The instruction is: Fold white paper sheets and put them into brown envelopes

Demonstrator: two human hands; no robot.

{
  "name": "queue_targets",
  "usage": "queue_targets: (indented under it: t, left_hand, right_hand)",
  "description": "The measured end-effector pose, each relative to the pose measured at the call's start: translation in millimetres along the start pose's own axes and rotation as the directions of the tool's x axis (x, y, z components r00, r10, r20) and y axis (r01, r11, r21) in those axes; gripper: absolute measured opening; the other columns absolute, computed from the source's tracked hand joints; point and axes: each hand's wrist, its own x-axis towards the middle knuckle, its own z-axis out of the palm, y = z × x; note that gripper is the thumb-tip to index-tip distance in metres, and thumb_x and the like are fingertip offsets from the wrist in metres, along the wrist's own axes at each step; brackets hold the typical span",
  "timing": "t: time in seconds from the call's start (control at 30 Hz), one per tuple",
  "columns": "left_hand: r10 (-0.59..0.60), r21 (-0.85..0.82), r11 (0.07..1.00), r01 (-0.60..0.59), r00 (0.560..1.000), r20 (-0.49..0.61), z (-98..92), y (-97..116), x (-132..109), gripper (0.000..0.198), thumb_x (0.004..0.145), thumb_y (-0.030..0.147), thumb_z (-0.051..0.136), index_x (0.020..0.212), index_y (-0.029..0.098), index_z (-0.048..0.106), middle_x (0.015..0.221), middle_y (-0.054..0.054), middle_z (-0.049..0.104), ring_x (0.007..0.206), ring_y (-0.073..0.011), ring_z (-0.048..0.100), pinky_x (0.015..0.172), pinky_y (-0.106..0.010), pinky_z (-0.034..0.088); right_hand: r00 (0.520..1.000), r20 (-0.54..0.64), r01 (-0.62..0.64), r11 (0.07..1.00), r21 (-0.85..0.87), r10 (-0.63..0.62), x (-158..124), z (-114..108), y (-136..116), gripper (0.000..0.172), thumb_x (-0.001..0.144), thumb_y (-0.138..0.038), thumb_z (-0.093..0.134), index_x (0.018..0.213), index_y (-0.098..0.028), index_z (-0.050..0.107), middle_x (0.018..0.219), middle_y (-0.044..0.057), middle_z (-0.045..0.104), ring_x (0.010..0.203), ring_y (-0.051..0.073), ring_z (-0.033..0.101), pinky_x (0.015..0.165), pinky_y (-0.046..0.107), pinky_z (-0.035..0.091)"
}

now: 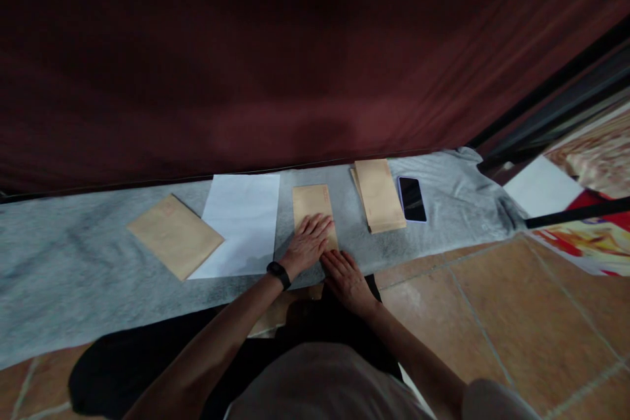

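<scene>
A brown paper envelope (310, 200) with small red print lies lengthwise in front of me on the grey cloth. Flat across its lower part rests my left hand (311, 239), fingers stretched out, a black band on the wrist. My right hand (349, 281) lies at the envelope's near end, fingers extended and touching its lower right corner. Both hands cover much of the envelope's near half. To the left, another brown envelope (174, 236) lies slanted, overlapping a sheet of white paper (246, 210).
Right of the hands sits a small stack of brown envelopes (378, 197), with a phone (412, 199), screen dark, beside it. Grey cloth (73, 262) covers the narrow surface, backed by a dark red curtain (295, 125). A black frame and printed packaging (590, 243) stand at far right.
</scene>
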Motion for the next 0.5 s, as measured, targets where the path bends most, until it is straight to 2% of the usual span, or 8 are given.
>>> queue_targets:
  t: [0.13, 0.3, 0.5]
  left_hand:
    - [0.005, 0.003, 1.0, -0.005, 1.0, -0.002, -4.0, 4, -13, 0.055, 0.104, 0.023, 0.033, 0.159, 0.022, 0.032, 0.166, -0.002, 0.034, 0.156, -0.0218, 0.02, 0.129, -0.048, 0.015]
    - [0.008, -0.003, 1.0, -0.008, 1.0, -0.018, -3.8, 9, -35, 0.057, 0.104, 0.026, 0.035, 0.161, 0.023, 0.028, 0.166, -0.003, 0.034, 0.155, -0.0223, 0.025, 0.129, -0.047, 0.019]
    - [0.012, 0.039, 0.999, -0.011, 0.999, -0.03, -5.9, 13, -65, 0.06, 0.104, 0.031, 0.037, 0.162, 0.023, 0.025, 0.165, -0.004, 0.034, 0.154, -0.0231, 0.028, 0.128, -0.046, 0.018]
  right_hand:
    - [1.0, 0.009, 0.014, 1.0, -0.006, -0.014, -1, -5, 0, 0.058, 0.104, -0.024, 0.045, 0.16, -0.02, 0.03, 0.159, 0.007, 0.045, 0.148, 0.027, 0.039, 0.124, 0.052, 0.033]
    - [1.0, 0.011, 0.007, 1.0, -0.021, -0.007, -3, -7, 0, 0.059, 0.104, -0.024, 0.045, 0.161, -0.02, 0.029, 0.16, 0.007, 0.043, 0.148, 0.025, 0.04, 0.124, 0.051, 0.033]
    - [1.0, 0.011, 0.0, 0.999, -0.048, 0.0, -7, -8, 3, 0.054, 0.104, -0.022, 0.045, 0.157, -0.018, 0.036, 0.162, 0.007, 0.04, 0.146, 0.024, 0.042, 0.124, 0.048, 0.033]
